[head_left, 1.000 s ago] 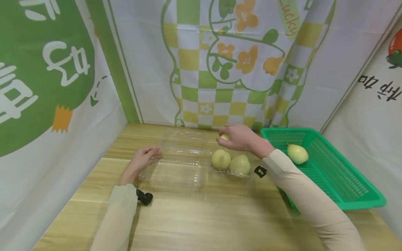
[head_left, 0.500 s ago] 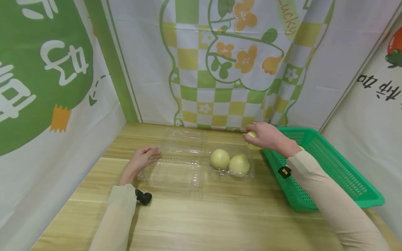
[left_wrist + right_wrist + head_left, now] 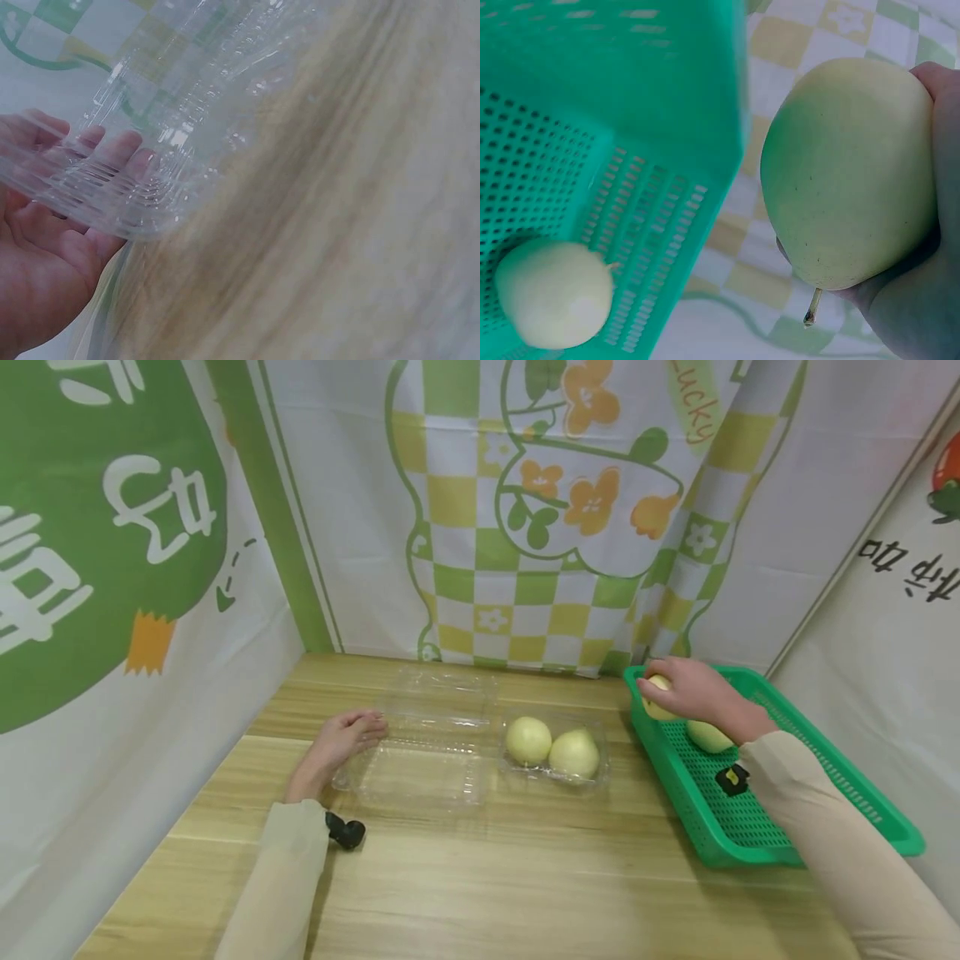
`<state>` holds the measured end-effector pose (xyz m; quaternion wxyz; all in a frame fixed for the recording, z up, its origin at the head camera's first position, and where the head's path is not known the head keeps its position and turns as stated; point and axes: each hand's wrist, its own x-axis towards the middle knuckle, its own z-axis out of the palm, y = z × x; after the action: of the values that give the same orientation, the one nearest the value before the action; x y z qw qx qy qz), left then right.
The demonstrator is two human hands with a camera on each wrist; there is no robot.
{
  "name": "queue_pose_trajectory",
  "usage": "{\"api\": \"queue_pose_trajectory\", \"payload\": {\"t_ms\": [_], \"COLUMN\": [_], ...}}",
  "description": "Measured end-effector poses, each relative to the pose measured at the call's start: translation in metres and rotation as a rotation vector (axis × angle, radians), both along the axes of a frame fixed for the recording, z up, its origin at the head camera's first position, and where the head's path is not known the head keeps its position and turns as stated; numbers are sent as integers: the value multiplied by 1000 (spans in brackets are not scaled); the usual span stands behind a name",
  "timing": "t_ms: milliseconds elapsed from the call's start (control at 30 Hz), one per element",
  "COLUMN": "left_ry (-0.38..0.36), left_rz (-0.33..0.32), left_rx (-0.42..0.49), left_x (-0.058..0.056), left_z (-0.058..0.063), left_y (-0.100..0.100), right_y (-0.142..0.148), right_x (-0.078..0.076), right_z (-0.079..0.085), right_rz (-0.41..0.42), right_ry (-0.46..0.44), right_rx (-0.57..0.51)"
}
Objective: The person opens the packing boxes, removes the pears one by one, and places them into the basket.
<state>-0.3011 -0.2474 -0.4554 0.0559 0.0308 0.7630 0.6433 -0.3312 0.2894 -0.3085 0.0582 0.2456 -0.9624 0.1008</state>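
My right hand point(image 3: 697, 691) grips a pale yellow-green pear point(image 3: 658, 700) just above the left rim of the green basket point(image 3: 705, 839). In the right wrist view the held pear point(image 3: 851, 176) has its stem pointing down. Another pear point(image 3: 707, 737) lies inside the basket, partly hidden by my right arm. My left hand point(image 3: 347, 743) rests against the left side of an open clear plastic clamshell box point(image 3: 420, 777). Through the plastic, the left wrist view shows my loosely bent fingers point(image 3: 120, 148). Two pears point(image 3: 528, 741) sit side by side in a second clear container point(image 3: 540, 776).
The wooden table point(image 3: 525, 877) meets a printed cloth backdrop point(image 3: 517, 593) at its far edge. Cloth also hangs on the left and right. A black wrist camera point(image 3: 347, 832) is worn on the left arm and another point(image 3: 732, 780) on the right.
My right hand has carried the pear from above the second container rightwards to the basket's rim. My left hand and both clear boxes have stayed in place.
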Motion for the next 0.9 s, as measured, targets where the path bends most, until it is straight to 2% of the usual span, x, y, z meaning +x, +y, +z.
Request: {"api": "queue_pose_trajectory", "payload": {"t_ms": [333,500,900], "left_ry": [-5,-5,-4], "left_rz": [10,11,1], "left_rx": [27,24,1], "left_x": [0,1,2], "left_z": [-1,1,2], "left_y": [1,1,1], "right_y": [25,29,38], "right_x": [-3,-7,-22], "right_z": [-16,-22,-42], "right_rz": [-48,-63,-90], "right_ry": [-48,-41,-124], "right_rx": [6,6,47]}}
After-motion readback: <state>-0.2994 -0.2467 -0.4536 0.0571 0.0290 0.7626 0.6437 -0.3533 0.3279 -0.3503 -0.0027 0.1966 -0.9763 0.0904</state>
